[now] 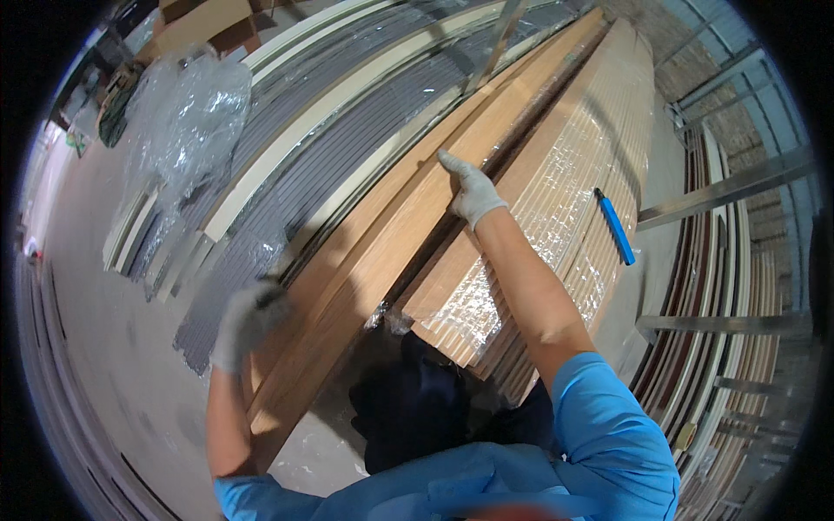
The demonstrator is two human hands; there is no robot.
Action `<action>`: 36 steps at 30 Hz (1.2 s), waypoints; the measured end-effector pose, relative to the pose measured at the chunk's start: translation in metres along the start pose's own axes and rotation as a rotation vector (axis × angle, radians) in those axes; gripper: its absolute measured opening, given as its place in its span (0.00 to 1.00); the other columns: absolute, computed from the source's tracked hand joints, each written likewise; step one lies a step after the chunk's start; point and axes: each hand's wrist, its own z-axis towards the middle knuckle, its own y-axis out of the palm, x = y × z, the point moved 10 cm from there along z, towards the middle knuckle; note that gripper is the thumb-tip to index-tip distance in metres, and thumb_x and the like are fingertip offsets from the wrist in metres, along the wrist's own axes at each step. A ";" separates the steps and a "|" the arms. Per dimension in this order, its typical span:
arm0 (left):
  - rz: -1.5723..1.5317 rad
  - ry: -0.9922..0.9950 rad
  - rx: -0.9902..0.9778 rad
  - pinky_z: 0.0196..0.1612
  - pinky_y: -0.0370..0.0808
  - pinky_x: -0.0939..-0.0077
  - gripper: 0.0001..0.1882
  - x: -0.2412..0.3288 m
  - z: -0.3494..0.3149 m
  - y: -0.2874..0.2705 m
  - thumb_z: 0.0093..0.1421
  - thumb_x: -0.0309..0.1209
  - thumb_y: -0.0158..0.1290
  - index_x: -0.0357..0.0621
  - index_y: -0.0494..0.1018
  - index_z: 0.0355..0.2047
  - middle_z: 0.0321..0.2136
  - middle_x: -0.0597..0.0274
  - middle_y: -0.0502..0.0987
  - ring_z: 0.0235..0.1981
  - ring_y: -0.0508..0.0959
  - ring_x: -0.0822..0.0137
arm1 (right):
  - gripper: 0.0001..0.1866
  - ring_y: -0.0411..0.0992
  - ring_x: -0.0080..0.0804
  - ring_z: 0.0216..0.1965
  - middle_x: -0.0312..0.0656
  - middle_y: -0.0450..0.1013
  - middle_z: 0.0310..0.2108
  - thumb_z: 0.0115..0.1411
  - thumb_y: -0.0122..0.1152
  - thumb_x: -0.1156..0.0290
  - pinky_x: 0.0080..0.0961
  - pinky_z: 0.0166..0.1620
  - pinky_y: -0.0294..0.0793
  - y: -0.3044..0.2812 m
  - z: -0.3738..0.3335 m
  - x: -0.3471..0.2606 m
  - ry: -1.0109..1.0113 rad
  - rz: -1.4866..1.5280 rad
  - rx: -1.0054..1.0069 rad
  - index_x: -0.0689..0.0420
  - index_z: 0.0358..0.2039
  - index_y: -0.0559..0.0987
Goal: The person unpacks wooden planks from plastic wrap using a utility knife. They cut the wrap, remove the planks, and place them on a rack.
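Long wood-grain boards run from near my body toward the far right. My right hand, in a whitish glove, grips the right edge of the upper board about midway along, its thumb lying on top and the other fingers partly hidden past the edge. At the near left end, my left hand is beside the boards' left edge. It is gloved and smeared by motion, with a dark patch at its fingers, so its grip does not show. Right of the boards lies a stack of film-wrapped ribbed wood-coloured panels.
A blue-handled tool rests on the wrapped panels. Grey ribbed panels with cream strips lie to the left, under crumpled clear plastic film. Cardboard boxes stand far left. Metal rack bars and stored strips line the right.
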 end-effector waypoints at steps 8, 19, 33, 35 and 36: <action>0.337 -0.020 -0.129 0.49 0.74 0.61 0.28 -0.024 0.021 0.015 0.55 0.53 0.64 0.45 0.80 0.48 0.41 0.45 0.81 0.43 0.79 0.44 | 0.23 0.74 0.46 0.54 0.47 0.75 0.54 0.59 0.68 0.66 0.50 0.58 0.75 0.003 -0.009 -0.012 -0.086 0.022 0.055 0.58 0.54 0.77; 0.046 -0.211 -0.375 0.50 0.75 0.64 0.33 -0.083 0.026 0.049 0.52 0.48 0.66 0.36 0.78 0.51 0.45 0.48 0.83 0.46 0.81 0.58 | 0.23 0.76 0.47 0.50 0.48 0.77 0.49 0.58 0.70 0.69 0.49 0.53 0.79 0.008 -0.012 -0.013 -0.107 0.103 -0.019 0.59 0.53 0.77; -0.185 -0.027 -0.417 0.56 0.72 0.69 0.29 -0.074 0.032 0.060 0.52 0.29 0.63 0.34 0.75 0.55 0.49 0.57 0.81 0.50 0.77 0.65 | 0.24 0.68 0.40 0.61 0.43 0.71 0.60 0.60 0.67 0.68 0.42 0.61 0.72 0.000 -0.014 -0.016 -0.141 0.052 0.041 0.59 0.57 0.77; -0.113 -0.043 -0.398 0.56 0.72 0.68 0.29 -0.076 0.034 0.059 0.52 0.29 0.63 0.37 0.75 0.56 0.51 0.56 0.81 0.52 0.77 0.64 | 0.30 0.64 0.40 0.64 0.46 0.68 0.63 0.56 0.72 0.67 0.40 0.63 0.67 0.001 -0.010 -0.013 -0.118 0.121 0.011 0.62 0.58 0.76; -0.078 -0.003 -0.384 0.57 0.72 0.69 0.29 -0.072 0.036 0.059 0.52 0.28 0.63 0.37 0.75 0.57 0.51 0.56 0.80 0.52 0.76 0.64 | 0.30 0.66 0.41 0.63 0.46 0.69 0.62 0.55 0.73 0.68 0.39 0.64 0.67 0.000 -0.008 -0.014 -0.146 0.122 0.005 0.62 0.57 0.76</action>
